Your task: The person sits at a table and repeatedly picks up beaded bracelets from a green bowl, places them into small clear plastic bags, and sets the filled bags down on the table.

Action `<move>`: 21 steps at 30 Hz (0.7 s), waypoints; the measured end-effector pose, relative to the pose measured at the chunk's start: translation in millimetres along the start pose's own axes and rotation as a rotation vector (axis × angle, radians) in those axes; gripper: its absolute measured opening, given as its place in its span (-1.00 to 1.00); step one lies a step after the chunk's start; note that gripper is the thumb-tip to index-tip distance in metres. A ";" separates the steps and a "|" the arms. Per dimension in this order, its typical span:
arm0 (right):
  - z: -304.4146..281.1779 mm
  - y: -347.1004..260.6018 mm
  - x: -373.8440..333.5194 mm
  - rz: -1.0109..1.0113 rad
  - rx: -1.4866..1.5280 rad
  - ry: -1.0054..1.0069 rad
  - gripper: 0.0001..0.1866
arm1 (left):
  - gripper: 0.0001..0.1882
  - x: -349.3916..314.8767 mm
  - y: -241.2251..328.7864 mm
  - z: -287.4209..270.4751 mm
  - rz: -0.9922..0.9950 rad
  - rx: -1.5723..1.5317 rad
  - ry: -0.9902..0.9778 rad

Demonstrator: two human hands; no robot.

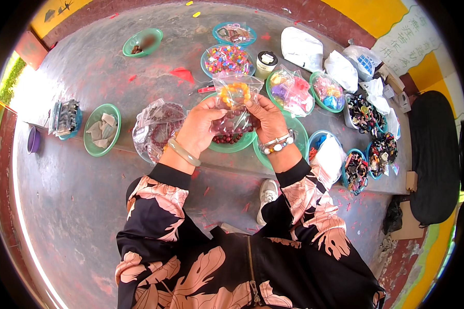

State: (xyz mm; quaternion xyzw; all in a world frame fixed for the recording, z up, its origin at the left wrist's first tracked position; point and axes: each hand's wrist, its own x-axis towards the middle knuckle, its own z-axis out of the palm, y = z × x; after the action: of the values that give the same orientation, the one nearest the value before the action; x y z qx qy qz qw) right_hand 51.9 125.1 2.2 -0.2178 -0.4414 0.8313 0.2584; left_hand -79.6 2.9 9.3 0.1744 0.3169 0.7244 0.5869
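My left hand (202,122) and my right hand (269,117) pinch the two sides of a clear plastic bag (234,116) between thumbs and fingers. Inside the bag shows a yellow-orange beaded bracelet (235,92), with dark red colour lower down that I cannot fully make out. Right below the hands, a green basin (241,146) holds dark red beads (227,139); the hands partly cover it. Beside my left hand stands a basin heaped with bagged dark red bead strings (160,126). Another green basin (298,135) lies under my right wrist.
Basins of colourful beads (228,60) and pink packets (292,92) stand beyond, near a lidded cup (266,63). White bags (301,49) and baskets of dark trinkets (355,170) fill the right. Leftward are a green basin with cloths (116,135) and stacked packets (64,117). A raised ledge runs across.
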 end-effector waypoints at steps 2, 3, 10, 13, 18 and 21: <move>-1.1 -1.9 -1.8 -0.020 -0.036 -0.014 -0.68 | -0.69 -0.9 5.8 8.4 -0.030 0.009 -0.008; 1.0 -4.0 -3.3 -0.030 -0.053 -0.025 -0.68 | -0.69 -0.9 5.7 8.0 -0.038 0.029 0.033; 5.5 -2.4 -5.0 -0.051 -0.017 -0.033 -0.67 | -0.71 0.4 -2.5 2.8 -0.004 0.048 0.104; 3.8 -1.9 -4.1 -0.026 0.024 -0.049 -0.66 | -0.71 -2.1 -1.7 2.7 0.024 0.061 0.091; -0.6 -12.9 -5.0 0.160 0.216 -0.163 -0.66 | -0.71 -8.2 8.5 19.0 0.071 0.147 0.019; 7.5 -20.6 -12.0 0.221 0.249 -0.174 -0.65 | -0.70 -3.5 5.1 12.3 0.127 0.260 -0.060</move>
State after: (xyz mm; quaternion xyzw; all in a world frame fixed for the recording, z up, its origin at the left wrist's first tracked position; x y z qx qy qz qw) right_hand 61.6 122.7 25.2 -0.1587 -0.3292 0.9185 0.1512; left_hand -74.8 2.1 22.2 0.2902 0.3786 0.7075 0.5214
